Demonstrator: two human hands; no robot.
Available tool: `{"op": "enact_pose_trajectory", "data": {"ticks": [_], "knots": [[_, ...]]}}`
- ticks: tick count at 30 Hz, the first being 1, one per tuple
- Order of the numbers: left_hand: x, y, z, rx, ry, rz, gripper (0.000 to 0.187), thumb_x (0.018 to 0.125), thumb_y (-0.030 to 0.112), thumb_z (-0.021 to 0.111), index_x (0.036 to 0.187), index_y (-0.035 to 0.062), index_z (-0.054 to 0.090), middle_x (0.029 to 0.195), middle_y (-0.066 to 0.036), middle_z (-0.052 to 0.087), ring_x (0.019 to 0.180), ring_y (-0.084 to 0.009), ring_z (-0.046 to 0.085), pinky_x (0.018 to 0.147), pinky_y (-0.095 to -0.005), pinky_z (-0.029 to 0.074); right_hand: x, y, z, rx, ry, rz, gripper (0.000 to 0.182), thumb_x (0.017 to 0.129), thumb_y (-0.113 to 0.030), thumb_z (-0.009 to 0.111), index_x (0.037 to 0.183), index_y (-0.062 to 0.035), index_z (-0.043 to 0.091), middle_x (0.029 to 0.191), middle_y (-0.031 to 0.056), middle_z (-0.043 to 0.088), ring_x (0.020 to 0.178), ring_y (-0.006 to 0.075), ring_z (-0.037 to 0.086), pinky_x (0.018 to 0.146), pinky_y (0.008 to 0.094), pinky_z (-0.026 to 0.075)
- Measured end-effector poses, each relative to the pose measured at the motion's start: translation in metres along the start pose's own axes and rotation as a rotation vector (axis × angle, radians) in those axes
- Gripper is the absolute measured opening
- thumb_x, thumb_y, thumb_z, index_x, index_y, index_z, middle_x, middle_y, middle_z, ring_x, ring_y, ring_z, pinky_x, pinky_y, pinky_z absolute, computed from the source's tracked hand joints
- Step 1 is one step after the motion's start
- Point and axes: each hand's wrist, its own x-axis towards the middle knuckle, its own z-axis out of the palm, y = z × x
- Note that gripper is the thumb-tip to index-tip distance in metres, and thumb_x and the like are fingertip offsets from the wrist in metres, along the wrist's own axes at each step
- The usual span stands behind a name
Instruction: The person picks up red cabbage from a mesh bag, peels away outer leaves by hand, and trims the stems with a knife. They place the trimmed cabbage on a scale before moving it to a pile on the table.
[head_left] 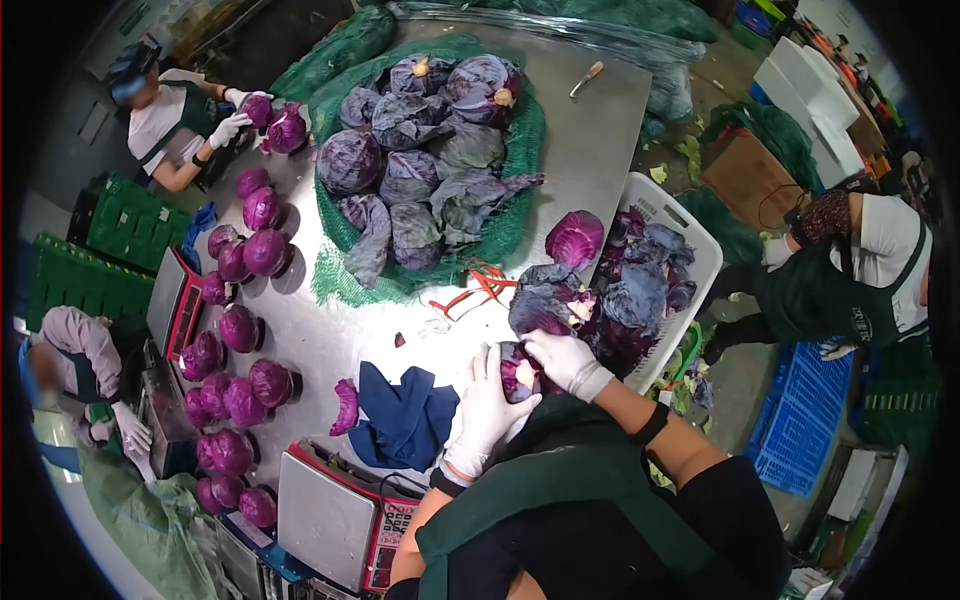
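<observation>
At the near edge of the metal table (600,110), my gloved left hand (487,405) is wrapped round a red cabbage (518,372). My gloved right hand (562,362) grips the same cabbage from the other side, by its outer leaves. Just beyond my hands lie dark loose leaves (548,300) and a purple cabbage piece (575,240). To the right, a white crate (700,250) holds dark outer leaves. A dark blue cloth (402,415) and a purple leaf (345,407) lie left of my left hand.
Untrimmed cabbages fill a green net (530,150); red ties (480,285) lie before it. Peeled cabbages (240,328) line the left side, near a scale (330,515). A knife (587,79) lies at the back. Co-workers stand left (180,130), lower left (85,370) and right (850,260).
</observation>
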Motion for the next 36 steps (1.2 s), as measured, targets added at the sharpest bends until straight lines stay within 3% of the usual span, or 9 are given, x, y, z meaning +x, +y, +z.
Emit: {"op": "enact_pose_trajectory", "data": {"ticks": [5,9,11,13,16,19,25,32,36], "knots": [[-0.020,-0.032,-0.015,-0.299,-0.114,0.079,0.099,0.063,0.026,0.080,0.142,0.0035,0.025,0.143,-0.024,0.024,0.133,-0.0398,0.026,0.108,-0.0420,0.030,0.000,0.062,0.012,0.598,-0.118,0.594,0.026,0.095,-0.031,0.045,0.092,-0.0073,0.055,0.064,0.0096,0.058,0.051,0.0198,0.060,0.044,0.0332,0.047],[-0.035,-0.059,0.002,-0.921,-0.117,-0.115,0.109,0.063,0.027,0.082,0.144,-0.0003,0.014,0.141,-0.027,0.023,0.132,-0.0372,0.028,0.107,-0.0390,0.031,0.005,0.041,0.006,1.023,-0.058,0.709,0.028,0.096,-0.031,0.046,0.111,-0.0083,0.053,0.064,0.0051,0.057,0.038,0.0115,0.046,0.037,0.0237,0.039],[-0.030,-0.046,0.009,-0.588,0.042,-0.111,0.110,0.064,0.031,0.082,0.143,-0.0019,0.014,0.140,-0.028,0.024,0.131,-0.0396,0.030,0.106,-0.0398,0.031,0.005,-0.001,-0.020,0.957,-0.044,0.553,0.042,0.095,-0.029,0.048,0.131,-0.0078,0.041,0.093,0.0168,0.063,0.047,0.0168,0.056,0.043,0.0288,0.047],[-0.027,-0.030,0.006,-0.364,0.048,-0.144,0.109,0.064,0.033,0.083,0.144,0.0000,0.016,0.139,-0.025,0.027,0.128,-0.0371,0.036,0.103,-0.0382,0.036,-0.005,-0.016,-0.010,0.421,-0.009,-0.025,0.054,0.093,-0.027,0.049,0.141,-0.0099,0.030,0.116,0.0253,0.055,0.061,0.0262,0.064,0.056,0.0370,0.053],[-0.023,-0.006,0.001,-0.087,-0.005,-0.073,0.103,0.062,0.032,0.081,0.142,0.0025,0.024,0.135,-0.026,0.032,0.125,-0.0423,0.036,0.101,-0.0412,0.039,-0.011,-0.036,-0.002,0.085,-0.111,0.085,0.044,0.089,-0.022,0.048,0.131,-0.0077,0.043,0.125,0.0298,0.046,0.079,0.0312,0.065,0.068,0.0397,0.054],[-0.019,-0.004,-0.004,-0.046,-0.012,-0.038,0.101,0.061,0.030,0.082,0.142,0.0046,0.027,0.139,-0.024,0.030,0.126,-0.0421,0.036,0.097,-0.0440,0.042,-0.001,-0.019,0.002,-0.014,0.055,-0.085,0.018,0.088,-0.020,0.047,0.094,-0.0060,0.056,0.108,0.0137,0.058,0.075,0.0287,0.064,0.068,0.0393,0.053],[-0.024,-0.043,-0.018,-0.379,-0.195,0.014,0.103,0.064,0.028,0.081,0.144,0.0053,0.022,0.145,-0.026,0.022,0.135,-0.0412,0.024,0.107,-0.0409,0.031,-0.002,0.036,-0.017,0.559,-0.080,0.463,0.017,0.091,-0.021,0.052,0.086,-0.0048,0.056,0.066,0.0072,0.057,0.061,0.0174,0.059,0.054,0.0318,0.046],[-0.013,-0.001,-0.005,-0.649,-0.024,-0.270,0.106,0.061,0.039,0.083,0.140,0.0004,0.024,0.128,-0.026,0.045,0.115,-0.0375,0.050,0.096,-0.0380,0.042,-0.010,-0.025,-0.007,0.229,0.016,-0.025,0.024,0.080,-0.029,0.062,0.080,-0.0068,0.053,0.070,0.0151,0.060,0.064,0.0332,0.061,0.057,0.0420,0.048],[-0.018,-0.027,0.005,-0.508,0.057,-0.085,0.102,0.061,0.033,0.084,0.139,-0.0006,0.028,0.126,-0.025,0.048,0.114,-0.0358,0.052,0.095,-0.0371,0.043,-0.004,0.002,-0.024,0.524,-0.200,0.258,0.016,0.083,-0.019,0.058,0.076,-0.0055,0.054,0.061,0.0129,0.055,0.054,0.0217,0.060,0.052,0.0344,0.047]]}}
